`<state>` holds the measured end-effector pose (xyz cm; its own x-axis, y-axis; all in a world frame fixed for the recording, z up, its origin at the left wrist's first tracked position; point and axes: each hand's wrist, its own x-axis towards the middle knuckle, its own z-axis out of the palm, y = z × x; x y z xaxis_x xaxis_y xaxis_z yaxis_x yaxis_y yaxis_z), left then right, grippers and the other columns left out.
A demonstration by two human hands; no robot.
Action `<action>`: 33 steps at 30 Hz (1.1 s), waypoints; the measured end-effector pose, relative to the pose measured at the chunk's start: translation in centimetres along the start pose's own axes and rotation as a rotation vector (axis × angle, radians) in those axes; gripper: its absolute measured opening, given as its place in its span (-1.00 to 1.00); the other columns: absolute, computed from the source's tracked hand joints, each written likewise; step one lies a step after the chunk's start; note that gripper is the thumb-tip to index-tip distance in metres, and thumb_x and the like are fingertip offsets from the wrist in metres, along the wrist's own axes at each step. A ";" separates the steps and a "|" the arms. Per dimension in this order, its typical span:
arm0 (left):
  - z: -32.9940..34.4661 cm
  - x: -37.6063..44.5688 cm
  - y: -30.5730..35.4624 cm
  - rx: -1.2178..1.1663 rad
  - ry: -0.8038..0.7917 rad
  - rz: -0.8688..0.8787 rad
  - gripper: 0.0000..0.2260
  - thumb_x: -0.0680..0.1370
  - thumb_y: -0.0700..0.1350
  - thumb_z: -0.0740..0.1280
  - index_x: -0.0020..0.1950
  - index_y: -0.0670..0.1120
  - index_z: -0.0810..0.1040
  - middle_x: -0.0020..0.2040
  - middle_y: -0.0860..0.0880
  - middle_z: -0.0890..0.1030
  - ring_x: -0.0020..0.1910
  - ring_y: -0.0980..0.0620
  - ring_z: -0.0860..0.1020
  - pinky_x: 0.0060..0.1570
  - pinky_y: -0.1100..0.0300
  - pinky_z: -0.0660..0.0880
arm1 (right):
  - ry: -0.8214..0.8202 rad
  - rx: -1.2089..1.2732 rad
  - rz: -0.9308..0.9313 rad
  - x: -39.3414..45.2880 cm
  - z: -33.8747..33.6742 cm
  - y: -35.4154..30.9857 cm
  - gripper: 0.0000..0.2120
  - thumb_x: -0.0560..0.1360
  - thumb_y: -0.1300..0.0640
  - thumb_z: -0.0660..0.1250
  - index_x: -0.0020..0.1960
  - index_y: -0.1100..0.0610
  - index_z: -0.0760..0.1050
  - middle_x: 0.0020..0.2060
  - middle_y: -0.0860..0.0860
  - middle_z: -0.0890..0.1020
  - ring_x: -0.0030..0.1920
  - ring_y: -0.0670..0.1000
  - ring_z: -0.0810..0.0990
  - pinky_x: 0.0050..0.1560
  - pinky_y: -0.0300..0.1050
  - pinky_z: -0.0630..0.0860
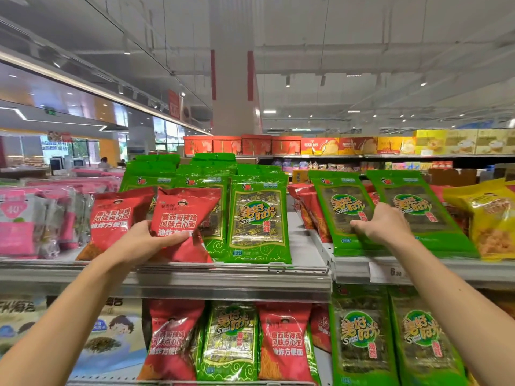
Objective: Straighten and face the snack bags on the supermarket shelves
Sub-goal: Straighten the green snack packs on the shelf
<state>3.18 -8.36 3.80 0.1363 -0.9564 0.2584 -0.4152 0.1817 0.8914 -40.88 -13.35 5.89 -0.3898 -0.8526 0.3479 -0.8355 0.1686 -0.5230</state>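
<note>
Right now the work is on the top shelf, where a red noodle-snack bag point(184, 218) leans crooked across the front of the green seaweed packs, its upper edge tipped to the right and its lower corner near the shelf lip point(231, 270). The left hand point(152, 240) grips this bag from below, thumb across its front and fingers curled behind, so the step in hand looks like lifting it into line beside the other red bag point(117, 215) to its left. Further right, the right hand point(381, 222) rests on a green seaweed pack point(342, 210) that lies slanted back, fingers curled loosely around its lower part; whether they truly pinch it I cannot tell. Beside it sits a second slanted green pack point(415, 207), then yellow bags point(485, 215) at the far right. Next, I judge, the red bag needs standing upright, label forward, and the green packs squaring up
</note>
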 end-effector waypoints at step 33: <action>16.4 -0.9 11.2 -0.431 -0.009 0.154 -0.64 0.25 -0.10 0.66 -0.01 -0.10 0.69 -0.18 -0.03 0.74 -0.30 -0.02 0.71 -0.47 0.15 0.58 | 0.034 1.045 0.036 0.2 -5.6 5.4 -0.23 0.40 0.03 0.56 0.50 0.24 0.35 0.34 0.18 0.57 0.25 0.17 0.60 0.31 0.17 0.53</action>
<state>-16.30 -9.25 7.47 0.0932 -0.9124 0.3985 -0.0174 0.3987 0.9169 -47.67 -9.88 7.50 -0.4322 -0.8383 0.3324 -0.0792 -0.3319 -0.9400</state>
